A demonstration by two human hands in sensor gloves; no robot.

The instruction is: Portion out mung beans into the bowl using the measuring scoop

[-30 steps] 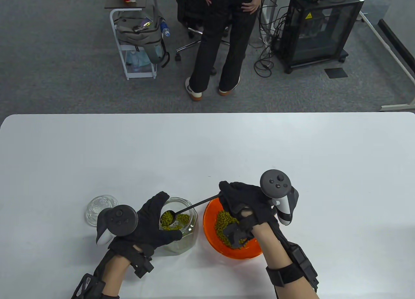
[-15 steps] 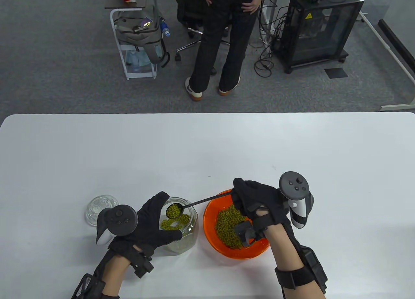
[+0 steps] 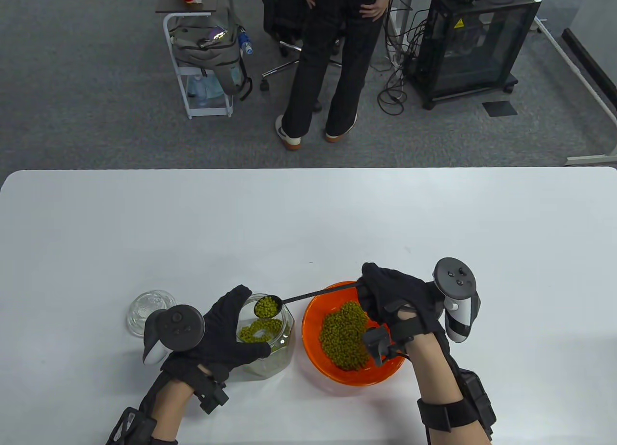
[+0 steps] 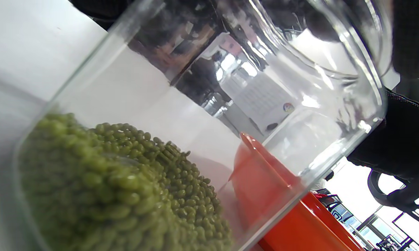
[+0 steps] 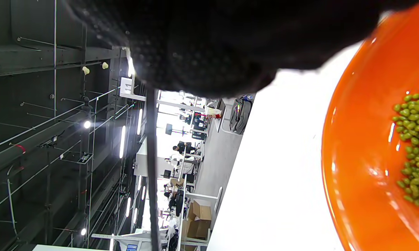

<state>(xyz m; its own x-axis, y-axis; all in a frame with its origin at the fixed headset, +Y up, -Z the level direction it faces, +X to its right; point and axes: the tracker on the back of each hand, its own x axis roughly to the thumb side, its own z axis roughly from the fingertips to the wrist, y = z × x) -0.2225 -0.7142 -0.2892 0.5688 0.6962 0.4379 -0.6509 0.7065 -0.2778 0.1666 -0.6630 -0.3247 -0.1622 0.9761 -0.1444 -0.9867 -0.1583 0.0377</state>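
One loaded measuring scoop (image 3: 267, 306) has risen clear of the glass jar (image 3: 270, 339), right hand (image 3: 393, 298) pinching its handle, left hand (image 3: 221, 336) gripping the jar; tipping into the orange bowl (image 3: 318, 353) comes next.

your right hand (image 5: 209, 42) fills the top of this view as a dark gloved mass, its fingers hard to tell apart. from under it a thin black scoop handle (image 5: 152, 167) runs straight toward six o'clock. at three o'clock sits the orange bowl (image 5: 356, 167), with mung beans (image 5: 415, 153) lying inside against its right part. the white table (image 5: 275, 181) lies between handle and bowl.
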